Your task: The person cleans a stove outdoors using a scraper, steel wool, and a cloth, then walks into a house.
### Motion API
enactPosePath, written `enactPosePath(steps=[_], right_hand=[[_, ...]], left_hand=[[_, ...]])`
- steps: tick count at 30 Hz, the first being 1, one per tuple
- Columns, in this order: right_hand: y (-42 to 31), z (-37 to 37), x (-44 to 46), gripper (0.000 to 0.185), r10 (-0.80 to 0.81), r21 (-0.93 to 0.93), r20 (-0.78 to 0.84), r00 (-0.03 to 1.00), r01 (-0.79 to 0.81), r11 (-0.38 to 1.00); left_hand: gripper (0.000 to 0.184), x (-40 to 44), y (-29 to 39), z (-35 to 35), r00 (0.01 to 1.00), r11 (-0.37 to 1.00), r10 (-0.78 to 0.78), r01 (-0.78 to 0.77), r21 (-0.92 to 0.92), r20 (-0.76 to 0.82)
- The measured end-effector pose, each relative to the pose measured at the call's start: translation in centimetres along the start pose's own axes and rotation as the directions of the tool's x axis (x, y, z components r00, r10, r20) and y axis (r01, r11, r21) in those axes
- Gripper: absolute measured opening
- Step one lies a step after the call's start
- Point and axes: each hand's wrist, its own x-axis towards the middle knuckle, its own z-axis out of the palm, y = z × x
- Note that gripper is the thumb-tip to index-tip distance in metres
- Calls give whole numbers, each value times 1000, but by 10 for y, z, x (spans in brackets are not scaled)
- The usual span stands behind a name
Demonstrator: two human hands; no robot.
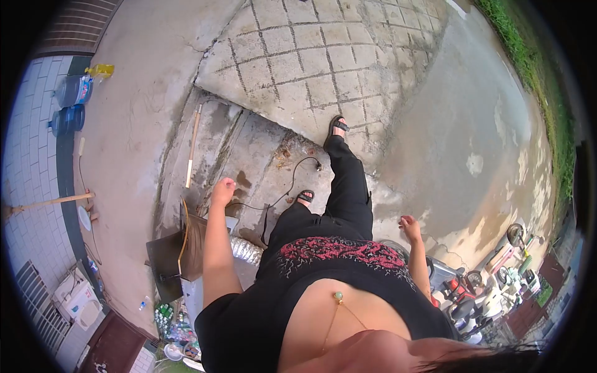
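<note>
My left hand (223, 191) is raised in front of me at the left, with its fingers curled in and nothing seen in them. Below it in view, a dark sheet-like panel (165, 258) leans by a silver ribbed duct (247, 250). A black cable (291, 180) curves over the concrete between that hand and my feet. At my right side hangs my right hand (410, 229), empty, its fingers loosely bent and a little apart. My legs are mid-step, with one sandal (336, 127) forward on the grooved concrete.
A long pole (194, 146) lies on the ground at the left. Blue water bottles (67, 120) and a yellow jug (101, 71) stand along the wall. A concrete edge (261, 116) crosses ahead. Scooters (497, 267) are parked at the right, and several bottles (164, 314) lie at lower left.
</note>
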Motion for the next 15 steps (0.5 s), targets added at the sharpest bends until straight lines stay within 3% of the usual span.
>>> enactPosePath(steps=[1,2,4,5,6,7,8,10,12,13,14,15], right_hand=[[-20,-10,25,21,49,-40,34,998,-48,998],[-31,-23,57,24,45,-169,77,996,-31,985],[-93,-56,106,29,202,-501,228,953,-63,863],[-135,-69,123,31,125,-677,245,961,77,732],[-205,-78,143,33,16,-805,284,959,230,547],[-276,-79,158,33,-85,-841,249,965,258,475],[-343,-83,165,32,-179,-877,225,958,279,392],[-477,-82,185,27,-413,-832,364,835,491,259],[-618,-60,167,26,-584,-715,428,690,654,248],[-679,-46,156,26,-676,-617,459,577,754,225],[-738,-29,135,27,-721,-560,492,489,811,168],[-787,-14,119,29,-741,-472,507,440,861,189]], left_hand=[[17,7,9,-13,989,999,14,-20,-39,-145],[18,22,25,-22,980,981,-107,77,-177,-166],[18,12,33,-42,925,865,-361,287,-411,-114],[18,7,35,-41,910,862,-394,317,-395,-129],[17,-3,60,-59,910,822,-413,354,-447,-37],[18,-5,46,-48,899,763,-438,385,-519,24],[19,-20,79,-68,879,721,-475,416,-554,43],[20,-41,68,-36,814,680,-575,418,-602,-84],[21,-74,103,-46,721,527,-692,538,-658,36],[18,-88,88,-13,688,573,-725,575,-584,-35],[18,-101,105,-24,708,612,-707,607,-506,-5],[18,-113,106,-1,625,565,-780,682,-465,-30]])
